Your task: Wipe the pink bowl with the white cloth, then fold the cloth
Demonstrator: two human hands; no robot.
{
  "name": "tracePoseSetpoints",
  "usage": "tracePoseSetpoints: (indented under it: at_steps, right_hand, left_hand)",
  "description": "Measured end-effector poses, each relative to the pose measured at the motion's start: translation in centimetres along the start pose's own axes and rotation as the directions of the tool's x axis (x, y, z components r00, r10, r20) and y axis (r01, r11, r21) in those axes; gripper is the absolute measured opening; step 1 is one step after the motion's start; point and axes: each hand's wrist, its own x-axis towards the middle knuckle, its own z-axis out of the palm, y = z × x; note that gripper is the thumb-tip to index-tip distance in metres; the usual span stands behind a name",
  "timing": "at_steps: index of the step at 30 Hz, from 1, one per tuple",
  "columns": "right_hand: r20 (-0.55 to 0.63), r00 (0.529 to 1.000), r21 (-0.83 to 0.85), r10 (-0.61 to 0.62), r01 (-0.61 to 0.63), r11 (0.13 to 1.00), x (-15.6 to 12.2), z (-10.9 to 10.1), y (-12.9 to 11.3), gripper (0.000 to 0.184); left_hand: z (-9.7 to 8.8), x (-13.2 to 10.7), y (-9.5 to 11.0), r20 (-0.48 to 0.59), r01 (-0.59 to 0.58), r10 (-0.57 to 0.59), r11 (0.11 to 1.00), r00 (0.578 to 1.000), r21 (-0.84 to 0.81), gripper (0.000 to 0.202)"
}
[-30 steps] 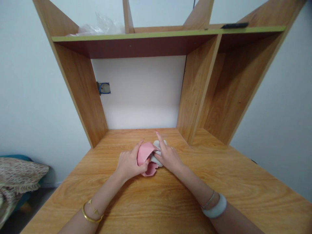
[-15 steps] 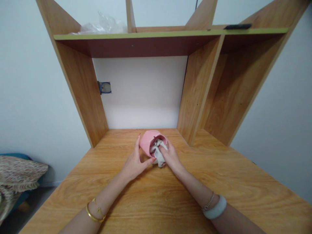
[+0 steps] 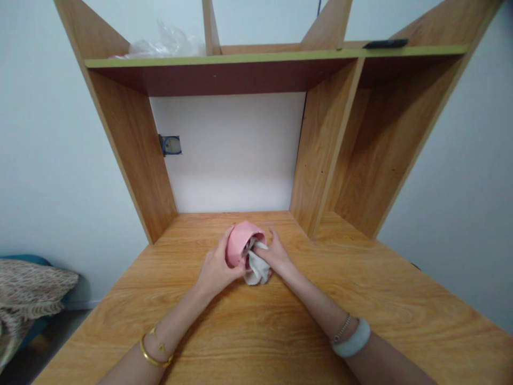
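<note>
A pink pot-like container (image 3: 241, 240) is tilted on its side above the wooden desk, its mouth turned to the right. My left hand (image 3: 218, 267) grips it from the left, thumb at the lower rim and fingers around the far side. A crumpled pale grey cloth (image 3: 258, 268) is partly inside the mouth and partly hanging out over the rim. My right hand (image 3: 277, 255) holds the cloth at the opening; some of its fingers are hidden in the folds.
The wooden desk (image 3: 256, 331) runs under both arms. A shelf (image 3: 216, 61) above bears a clear plastic bag (image 3: 164, 45) and a dark flat object (image 3: 385, 44). Upright panels stand at the back on both sides. A wall socket opening (image 3: 171, 145) shows exposed wires.
The pink container has shifted slightly left and turned a little, with my left hand around it. My right hand and the cloth have moved, and more cloth hangs below the rim.
</note>
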Motion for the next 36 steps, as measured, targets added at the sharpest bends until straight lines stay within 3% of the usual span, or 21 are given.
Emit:
tracePoseSetpoints:
  at_steps: [4, 8, 14, 19, 23, 26, 30, 33, 36]
  right_hand:
    - [-0.014, 0.998, -0.234, -0.062, 0.057, 0.97, -0.2, -1.1, -1.0, 0.086]
    - [0.029, 0.988, -0.494, -0.151, 0.146, 0.857, -0.9, -2.0, -2.2, 0.083]
    - [0.195, 0.933, -0.581, -0.304, 0.359, 0.73, -1.6, -2.6, -2.8, 0.081]
    - [0.271, 0.917, -0.451, -0.294, 0.391, 0.803, -1.5, -2.4, -2.1, 0.073]
    - [0.181, 0.955, -0.24, -0.233, 0.273, 0.932, -1.1, -1.9, -1.4, 0.069]
    - [0.081, 0.981, -0.027, -0.179, 0.182, 0.983, -0.7, -1.4, -1.0, 0.064]
    - [-0.007, 0.986, 0.269, -0.164, 0.16, 0.95, -0.2, -0.4, -0.5, 0.044]
    - [0.063, 0.993, 0.411, -0.096, 0.062, 0.91, -0.2, 0.5, 0.0, 0.037]
    - [0.112, 0.994, 0.458, -0.015, -0.039, 0.888, -0.3, 1.3, 0.2, 0.045]
  left_hand:
    - [-0.2, -0.1, 0.2, 0.048, 0.007, -0.014, 0.989, 0.999, 0.151, 0.075]
    - [-0.5, -0.1, 0.2, 0.099, -0.04, 0.014, 0.962, 0.995, 0.27, 0.073]
    - [-1.1, 0.2, -0.7, 0.187, -0.113, 0.062, 0.955, 0.98, 0.276, 0.069]
    - [-1.3, 0.4, -1.3, 0.157, -0.114, 0.079, 0.967, 0.984, 0.226, 0.068]
    - [-1.2, 0.7, -1.7, 0.052, -0.069, 0.07, 0.997, 0.996, -0.022, 0.071]
    - [-0.7, 0.8, -1.9, 0.019, -0.044, 0.049, 0.979, 0.999, -0.197, 0.084]
    - [0.7, 0.4, -1.7, 0.043, -0.013, 0.027, 0.954, 0.999, -0.301, 0.095]
    - [1.6, 0.0, -1.5, 0.06, 0.0, 0.024, 0.928, 0.998, -0.373, 0.087]
    - [1.7, 0.0, -1.3, 0.031, 0.024, -0.014, 0.939, 0.999, -0.343, 0.082]
